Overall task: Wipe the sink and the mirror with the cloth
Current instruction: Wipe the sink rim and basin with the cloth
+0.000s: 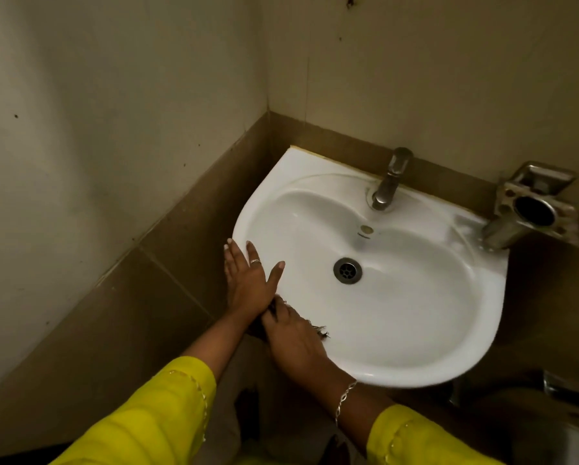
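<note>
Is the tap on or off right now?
Off. No water falls from the tap spout, and the sink basin around the drain holds no pool.

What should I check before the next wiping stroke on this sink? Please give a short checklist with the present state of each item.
1. Grip on the cloth: ok, the right hand holds it against the front-left rim.
2. Support from the left hand: ok, it lies flat on the left rim of the sink.
3. Bowl free of objects: ok, only the drain shows.
4. Water from the tap: ok, none is running.
5. Access to the mirror: cannot tell, it is not in view.
</note>
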### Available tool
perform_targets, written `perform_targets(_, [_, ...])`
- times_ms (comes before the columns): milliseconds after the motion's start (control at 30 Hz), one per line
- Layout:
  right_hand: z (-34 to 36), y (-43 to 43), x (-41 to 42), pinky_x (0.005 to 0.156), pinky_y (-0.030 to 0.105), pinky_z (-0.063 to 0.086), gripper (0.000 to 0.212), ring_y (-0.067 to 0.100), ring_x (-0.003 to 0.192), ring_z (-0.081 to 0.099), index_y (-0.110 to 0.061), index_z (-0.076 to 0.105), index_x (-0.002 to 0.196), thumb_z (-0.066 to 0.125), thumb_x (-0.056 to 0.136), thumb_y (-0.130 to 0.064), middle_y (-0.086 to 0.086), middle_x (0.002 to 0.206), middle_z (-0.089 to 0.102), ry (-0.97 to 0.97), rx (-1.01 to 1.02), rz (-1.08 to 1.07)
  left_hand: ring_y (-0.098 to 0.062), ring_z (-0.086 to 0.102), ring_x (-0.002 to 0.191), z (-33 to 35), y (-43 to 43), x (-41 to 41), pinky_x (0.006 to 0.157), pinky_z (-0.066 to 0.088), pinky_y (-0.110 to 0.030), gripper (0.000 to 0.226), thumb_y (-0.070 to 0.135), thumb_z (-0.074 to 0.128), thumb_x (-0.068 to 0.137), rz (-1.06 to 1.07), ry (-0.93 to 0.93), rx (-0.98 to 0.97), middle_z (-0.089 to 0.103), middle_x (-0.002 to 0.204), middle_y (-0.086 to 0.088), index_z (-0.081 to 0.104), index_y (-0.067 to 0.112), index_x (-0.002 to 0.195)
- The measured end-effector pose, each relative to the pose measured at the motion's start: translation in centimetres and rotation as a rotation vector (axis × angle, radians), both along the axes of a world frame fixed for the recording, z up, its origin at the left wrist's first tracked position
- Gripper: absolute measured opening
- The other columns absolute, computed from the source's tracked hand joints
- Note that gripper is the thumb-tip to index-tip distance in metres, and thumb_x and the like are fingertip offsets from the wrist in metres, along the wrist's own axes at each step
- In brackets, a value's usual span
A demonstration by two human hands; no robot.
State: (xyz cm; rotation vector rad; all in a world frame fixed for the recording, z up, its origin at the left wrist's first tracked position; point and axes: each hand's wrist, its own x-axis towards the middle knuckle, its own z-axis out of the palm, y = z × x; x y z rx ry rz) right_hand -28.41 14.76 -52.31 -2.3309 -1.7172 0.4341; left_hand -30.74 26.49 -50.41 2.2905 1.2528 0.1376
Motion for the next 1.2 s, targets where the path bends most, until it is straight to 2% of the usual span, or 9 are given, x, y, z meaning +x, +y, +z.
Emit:
perform_targets(133, [-0.2, -3.0, 0.9, 0.059, 0.035, 0.057, 0.058, 0.033, 0.083, 0.069, -0.013, 0.055, 0.120, 0.074, 0.066, -0.020, 0.023, 0.112, 0.064, -0.138, 0.031, 0.059, -0.029, -0.010, 0.141, -0.6, -1.6, -0.1, 0.111, -0.012, -0.043, 0.097, 0.071, -0.001, 0.074, -0.115, 0.027, 0.155, -0.001, 0.153, -0.021, 0.019, 0.006, 0.143])
perform_targets(300, [-0.4, -6.4, 2.4, 0.048, 0.027, 0.054, 0.078, 0.022, 0.067, 0.068, -0.017, 0.045, 0.125, 0.081, 0.057, -0.030, 0.012, 0.102, 0.069, -0.260, 0.085, 0.102, -0.026, 0.000, 0.142, -1.3, -2.3, -0.6, 0.111, -0.011, -0.038, 0.113, 0.074, -0.024, 0.066, -0.312, 0.133, 0.253, 0.009, 0.153, -0.017, 0.028, 0.006, 0.140])
perform_targets(433, [-0.9, -9.1, 4.1, 0.048, 0.022, 0.052, 0.086, 0.018, 0.066, 0.067, -0.013, 0.042, 0.121, 0.083, 0.049, -0.037, 0.007, 0.099, 0.071, -0.319, 0.119, 0.149, -0.032, 0.022, 0.138, -1.4, -2.3, -0.7, 0.113, -0.001, -0.037, 0.102, 0.071, -0.008, 0.078, -0.446, 0.204, 0.267, 0.028, 0.147, -0.022, 0.042, 0.000, 0.132])
perform_targets(533, [-0.8, -11.2, 5.7, 0.051, 0.021, 0.052, 0.083, 0.015, 0.066, 0.067, -0.013, 0.043, 0.117, 0.081, 0.049, -0.042, 0.005, 0.099, 0.071, -0.333, 0.177, 0.188, -0.034, 0.058, 0.109, -1.3, -2.4, -0.6, 0.105, 0.015, -0.039, 0.085, 0.057, 0.007, 0.091, -0.540, 0.261, 0.327, 0.063, 0.114, -0.023, 0.064, -0.004, 0.106])
perform_targets(600, [-0.8, -12.5, 6.7, 0.051, 0.023, 0.053, 0.083, 0.015, 0.067, 0.067, -0.014, 0.044, 0.116, 0.081, 0.048, -0.043, 0.004, 0.099, 0.071, -0.351, 0.196, 0.220, -0.032, 0.065, 0.095, -1.5, -2.3, -0.6, 0.101, 0.019, -0.039, 0.071, 0.051, 0.023, 0.090, -0.544, 0.242, 0.357, 0.070, 0.098, -0.021, 0.067, -0.004, 0.097])
perform_targets(800, [-0.9, -15.8, 10.2, 0.055, 0.024, 0.053, 0.074, 0.016, 0.071, 0.067, -0.014, 0.046, 0.116, 0.079, 0.057, -0.043, 0.004, 0.103, 0.069, -0.405, 0.244, 0.319, -0.030, 0.043, 0.126, -1.7, -2.1, -0.3, 0.112, 0.016, -0.041, 0.092, 0.060, 0.004, 0.074, -0.589, 0.277, 0.353, 0.054, 0.128, -0.021, 0.052, -0.002, 0.123])
perform_targets(900, [-0.5, -17.6, 12.8, 0.059, 0.026, 0.054, 0.061, 0.016, 0.075, 0.067, -0.014, 0.047, 0.116, 0.074, 0.068, -0.041, 0.004, 0.102, 0.070, -0.390, 0.255, 0.396, -0.028, 0.041, 0.128, -1.9, -1.9, -0.3, 0.113, 0.013, -0.041, 0.096, 0.062, 0.000, 0.071, -0.598, 0.286, 0.372, 0.053, 0.131, -0.019, 0.050, -0.001, 0.125])
perform_targets(1033, [0.5, -18.8, 16.0, 0.069, 0.023, 0.053, 0.046, 0.013, 0.083, 0.067, -0.016, 0.046, 0.117, 0.045, 0.080, -0.043, 0.001, 0.105, 0.070, -0.422, 0.148, 0.486, -0.024, 0.038, 0.130, -1.8, -1.8, -0.2, 0.113, 0.009, -0.038, 0.099, 0.063, -0.004, 0.069, -0.612, 0.338, 0.397, 0.051, 0.134, -0.015, 0.048, 0.002, 0.128])
perform_targets(1200, [0.4, -20.0, 19.5, 0.077, 0.026, 0.052, 0.054, 0.016, 0.091, 0.065, -0.016, 0.043, 0.124, 0.052, 0.081, -0.046, 0.003, 0.113, 0.066, -0.366, -0.032, 0.531, -0.020, 0.035, 0.132, -1.7, -1.9, -0.2, 0.113, 0.006, -0.037, 0.102, 0.063, -0.009, 0.067, -0.621, 0.376, 0.410, 0.049, 0.136, -0.010, 0.046, 0.006, 0.130])
